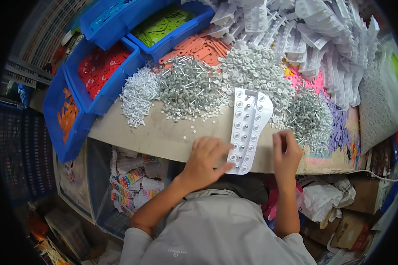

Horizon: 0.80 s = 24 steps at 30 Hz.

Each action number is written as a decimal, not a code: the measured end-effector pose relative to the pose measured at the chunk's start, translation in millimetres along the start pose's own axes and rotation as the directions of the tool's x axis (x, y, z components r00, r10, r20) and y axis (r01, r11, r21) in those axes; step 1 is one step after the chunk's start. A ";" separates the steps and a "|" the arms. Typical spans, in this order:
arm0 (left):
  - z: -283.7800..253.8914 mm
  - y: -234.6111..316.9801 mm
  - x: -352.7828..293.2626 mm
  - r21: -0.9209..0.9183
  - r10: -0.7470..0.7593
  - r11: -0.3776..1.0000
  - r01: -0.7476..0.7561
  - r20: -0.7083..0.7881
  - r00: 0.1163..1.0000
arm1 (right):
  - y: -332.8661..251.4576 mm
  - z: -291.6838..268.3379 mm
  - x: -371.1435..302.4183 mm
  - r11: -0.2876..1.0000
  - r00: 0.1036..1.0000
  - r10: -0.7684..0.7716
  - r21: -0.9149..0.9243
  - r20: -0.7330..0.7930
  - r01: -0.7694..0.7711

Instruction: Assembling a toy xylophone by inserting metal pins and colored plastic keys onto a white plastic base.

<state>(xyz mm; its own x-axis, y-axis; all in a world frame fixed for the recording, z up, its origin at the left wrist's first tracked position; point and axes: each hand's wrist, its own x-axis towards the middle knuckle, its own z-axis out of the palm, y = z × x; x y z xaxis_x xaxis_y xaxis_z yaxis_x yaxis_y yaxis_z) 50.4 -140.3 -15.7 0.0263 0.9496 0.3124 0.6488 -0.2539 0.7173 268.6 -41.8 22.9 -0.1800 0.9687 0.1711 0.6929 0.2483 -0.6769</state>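
1. White moulded tray [250,128] is lying at the front of the table [163,137], between the hands.
2. Left hand [206,160] is being held open at the tray's left edge; firm contact cannot be confirmed.
3. Right hand [288,150] is being held apart, right of the tray, thumb and fingers drawn together; whether a small part is being gripped cannot be told.
4. Done: round forms are being shown in both side rows, metallic heads along the middle; loading is being judged well advanced.
5. Left: grey-white discs [256,70] and metal pins [185,84] are lying heaped, unused.
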 end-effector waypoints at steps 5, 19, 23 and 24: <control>-3.5 -37.5 71.3 0.219 0.077 0.975 -0.044 -0.145 0.986 | 42.0 13.6 28.1 0.985 0.990 -0.113 -0.142 -0.081 0.100; 14.1 -64.9 115.4 0.317 0.101 0.944 -0.093 -0.006 0.995 | 35.0 22.2 30.6 0.960 0.995 -0.095 -0.265 -0.019 0.086; -6.6 -56.0 120.7 0.356 0.059 0.934 -0.032 -0.065 0.996 | 36.7 15.5 35.4 0.961 0.994 -0.110 -0.252 0.020 0.112; -15.2 -54.9 122.0 0.200 -0.002 0.980 0.022 -0.100 0.995 | 35.8 13.7 36.8 0.960 0.993 -0.103 -0.258 0.053 0.114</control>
<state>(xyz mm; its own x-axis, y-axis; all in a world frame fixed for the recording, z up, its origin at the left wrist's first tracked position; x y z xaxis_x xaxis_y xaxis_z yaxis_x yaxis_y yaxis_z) 6.4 -13.3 -7.5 -0.0511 0.9270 0.3715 0.7882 -0.1910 0.5851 277.2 2.6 -4.8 -0.2874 0.9363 0.2019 0.8244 0.3491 -0.4456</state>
